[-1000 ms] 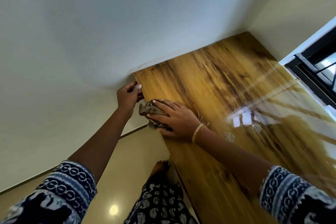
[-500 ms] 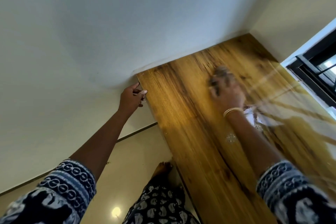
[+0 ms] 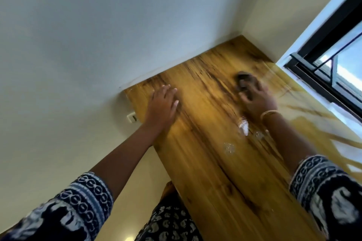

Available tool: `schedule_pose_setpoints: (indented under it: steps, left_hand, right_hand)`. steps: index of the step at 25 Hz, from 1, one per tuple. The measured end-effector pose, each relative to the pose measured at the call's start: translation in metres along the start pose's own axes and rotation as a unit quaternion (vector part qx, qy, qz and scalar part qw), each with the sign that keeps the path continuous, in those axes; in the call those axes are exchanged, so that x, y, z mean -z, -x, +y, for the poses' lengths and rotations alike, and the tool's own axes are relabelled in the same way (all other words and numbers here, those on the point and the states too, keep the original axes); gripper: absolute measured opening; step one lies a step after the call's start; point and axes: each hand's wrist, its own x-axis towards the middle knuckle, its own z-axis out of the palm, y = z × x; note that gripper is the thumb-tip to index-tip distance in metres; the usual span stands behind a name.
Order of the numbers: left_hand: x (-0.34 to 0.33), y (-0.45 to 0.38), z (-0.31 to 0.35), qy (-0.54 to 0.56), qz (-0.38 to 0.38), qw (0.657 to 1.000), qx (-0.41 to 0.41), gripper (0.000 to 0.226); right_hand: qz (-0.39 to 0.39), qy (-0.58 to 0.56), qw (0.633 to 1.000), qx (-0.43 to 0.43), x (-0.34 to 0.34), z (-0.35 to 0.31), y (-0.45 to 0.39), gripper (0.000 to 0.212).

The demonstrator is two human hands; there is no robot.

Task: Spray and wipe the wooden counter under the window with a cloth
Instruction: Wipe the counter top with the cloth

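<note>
A: Cloth location?
B: Bunched under my right hand (image 3: 256, 98) on the counter (image 3: 205, 162), window (image 3: 333, 49) side. Fingers curled over the cloth (image 3: 243, 80), blurred.
A: Left?
B: Left hand (image 3: 163, 103) was flat, fingers straight, far from the window.
A: Handling?
B: Likely soft, light; palm the wad.

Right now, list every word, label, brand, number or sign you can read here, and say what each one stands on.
None can be read.
Wall plate beside the counter: a dark mark, too small to read.
Sleeves: printed pattern only, no letters.
Cloth under the right hand: blurred, no text visible.
</note>
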Motion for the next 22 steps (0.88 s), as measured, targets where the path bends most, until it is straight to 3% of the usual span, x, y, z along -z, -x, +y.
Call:
schedule_pose_setpoints:
  steps: [3, 5, 6, 8, 10, 12, 15, 18, 20, 22]
  left_hand:
    - [-0.013, -0.008, 0.020, 0.007, -0.037, 0.999, -0.036, 0.051]
    - [-0.019, -0.011, 0.032, 0.015, -0.055, 0.997, -0.052, 0.057]
    - [-0.022, -0.013, 0.038, 0.017, -0.061, 0.996, -0.058, 0.058]
    - [-0.032, -0.018, 0.051, 0.013, -0.073, 0.995, -0.064, 0.059]
    - [-0.041, -0.023, 0.066, 0.015, -0.082, 0.994, -0.071, 0.060]
    - [-0.049, -0.024, 0.072, 0.011, -0.086, 0.993, -0.078, 0.060]
    - [-0.056, -0.026, 0.072, 0.022, -0.076, 0.994, -0.074, 0.055]
    - [-0.057, -0.026, 0.071, 0.033, -0.057, 0.995, -0.072, 0.050]
    - [-0.058, -0.028, 0.070, 0.036, -0.053, 0.995, -0.071, 0.050]
    - [-0.059, -0.027, 0.070, 0.029, -0.057, 0.995, -0.071, 0.051]
  right_hand:
    - [0.009, -0.037, 0.968, -0.249, 0.015, 0.060, -0.013, 0.060]
    - [0.010, -0.033, 0.967, -0.252, 0.017, 0.041, -0.009, 0.060]
    - [0.010, -0.027, 0.982, -0.187, 0.013, 0.023, -0.003, 0.059]
    - [-0.007, -0.001, 0.999, 0.032, -0.001, -0.020, 0.023, 0.055]
    - [-0.049, 0.029, 0.973, 0.223, -0.012, -0.044, 0.055, 0.055]
    - [-0.051, 0.036, 0.964, 0.259, -0.006, -0.025, 0.053, 0.058]
    - [0.002, 0.030, 0.999, 0.026, 0.010, 0.056, 0.025, 0.056]
    - [0.004, -0.023, 0.976, -0.215, 0.023, 0.134, 0.022, 0.057]
    - [-0.003, -0.022, 0.966, -0.259, 0.023, 0.132, 0.025, 0.057]
    - [0.006, -0.004, 0.978, -0.209, 0.022, 0.091, 0.040, 0.054]
